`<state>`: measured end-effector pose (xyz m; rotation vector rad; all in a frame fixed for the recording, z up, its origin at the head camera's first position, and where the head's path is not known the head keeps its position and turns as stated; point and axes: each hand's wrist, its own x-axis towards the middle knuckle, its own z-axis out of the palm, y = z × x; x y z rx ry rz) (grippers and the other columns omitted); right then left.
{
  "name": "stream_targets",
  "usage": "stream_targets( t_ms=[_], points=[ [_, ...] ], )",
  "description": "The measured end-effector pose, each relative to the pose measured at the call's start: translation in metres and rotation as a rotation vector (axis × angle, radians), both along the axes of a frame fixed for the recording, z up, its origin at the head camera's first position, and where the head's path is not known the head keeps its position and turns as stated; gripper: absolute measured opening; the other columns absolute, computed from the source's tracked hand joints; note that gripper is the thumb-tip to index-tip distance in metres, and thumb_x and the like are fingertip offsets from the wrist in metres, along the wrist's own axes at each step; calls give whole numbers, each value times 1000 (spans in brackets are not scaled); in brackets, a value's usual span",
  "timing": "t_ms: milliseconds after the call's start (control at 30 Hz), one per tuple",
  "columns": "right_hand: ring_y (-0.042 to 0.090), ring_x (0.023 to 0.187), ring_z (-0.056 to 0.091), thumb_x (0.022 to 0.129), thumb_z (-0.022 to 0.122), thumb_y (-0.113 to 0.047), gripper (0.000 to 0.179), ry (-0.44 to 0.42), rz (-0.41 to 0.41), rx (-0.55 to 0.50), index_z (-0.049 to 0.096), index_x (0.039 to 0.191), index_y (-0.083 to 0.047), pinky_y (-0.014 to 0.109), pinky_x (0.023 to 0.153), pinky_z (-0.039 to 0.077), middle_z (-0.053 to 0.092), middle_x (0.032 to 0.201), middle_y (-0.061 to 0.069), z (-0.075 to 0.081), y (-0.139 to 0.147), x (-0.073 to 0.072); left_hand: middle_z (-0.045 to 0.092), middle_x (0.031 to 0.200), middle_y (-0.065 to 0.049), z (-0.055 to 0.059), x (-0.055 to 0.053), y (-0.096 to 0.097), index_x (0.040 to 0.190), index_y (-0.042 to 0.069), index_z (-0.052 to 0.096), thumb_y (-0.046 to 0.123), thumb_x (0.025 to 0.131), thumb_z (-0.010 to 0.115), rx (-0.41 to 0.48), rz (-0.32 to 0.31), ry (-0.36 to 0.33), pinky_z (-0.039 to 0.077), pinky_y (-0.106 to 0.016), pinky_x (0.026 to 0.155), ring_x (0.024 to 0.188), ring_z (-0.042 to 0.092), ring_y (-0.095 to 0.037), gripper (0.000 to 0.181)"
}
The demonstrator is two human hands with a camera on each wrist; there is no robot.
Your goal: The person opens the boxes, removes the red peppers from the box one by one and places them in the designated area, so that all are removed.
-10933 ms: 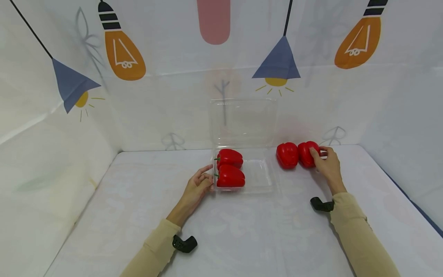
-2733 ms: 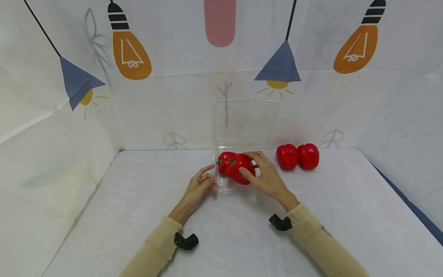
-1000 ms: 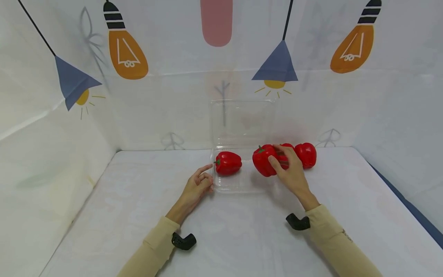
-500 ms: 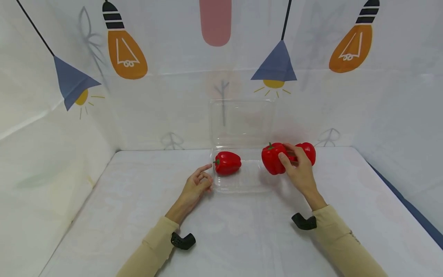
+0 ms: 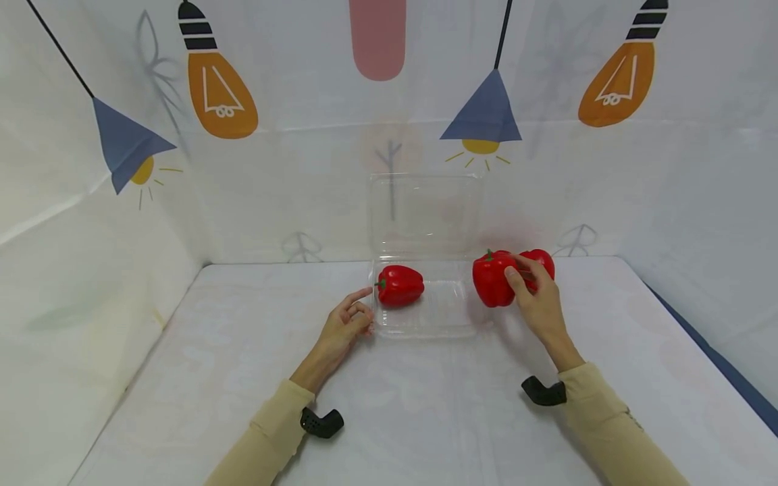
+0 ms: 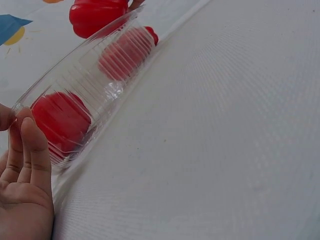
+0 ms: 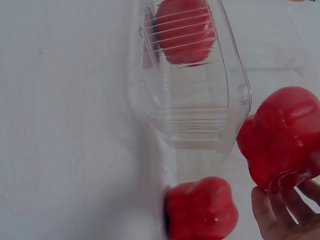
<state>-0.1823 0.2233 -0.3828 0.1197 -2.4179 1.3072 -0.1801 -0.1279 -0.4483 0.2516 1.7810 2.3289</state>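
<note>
My right hand grips a red bell pepper, stem up, held above the table just beyond the right end of a clear plastic container. My left hand stays at the container's left end, thumb and fingers pinching its rim in the left wrist view. Inside, at the left, one red bell pepper lies on its side, stem to the left. Another bell pepper sits on the table behind my right hand. One more is mostly hidden behind the held pepper; the right wrist view shows a pepper on the table.
The container's clear lid stands raised against the white patterned backdrop. A white cloth covers the table, whose back edge runs close behind the container and peppers.
Two peppers lay in the container at first; one is out now. Over the last seconds, my right hand has carried it rightward past the container. My left hand has stayed in place.
</note>
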Motion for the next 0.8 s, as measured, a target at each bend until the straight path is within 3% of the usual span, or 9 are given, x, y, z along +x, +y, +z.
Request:
stream_targets(
  t_ms=[133, 367, 800],
  points=[
    [22, 108, 52, 96, 50, -35, 46, -1, -8, -1, 47, 137, -12, 5, 77, 43, 55, 127, 13, -2, 3, -1, 55, 83, 5, 0, 0, 0, 140, 10, 40, -1, 91, 55, -2, 1, -8, 51, -16, 63, 66, 56, -5, 52],
    [4, 101, 49, 97, 49, -35, 45, -5, -35, -13, 49, 135, -11, 5, 74, 44, 55, 126, 11, -3, 8, 2, 56, 83, 4, 0, 0, 0, 140, 8, 40, -2, 92, 54, -1, 2, -13, 52, -17, 65, 68, 57, -6, 51],
    [1, 97, 46, 97, 48, -39, 49, -48, -72, 27, 47, 136, -10, 9, 71, 42, 55, 125, 13, -10, 16, 4, 55, 81, 5, -3, -1, 1, 139, 8, 41, 0, 92, 55, 6, 9, 2, 51, -17, 64, 67, 56, -7, 50]
  ],
)
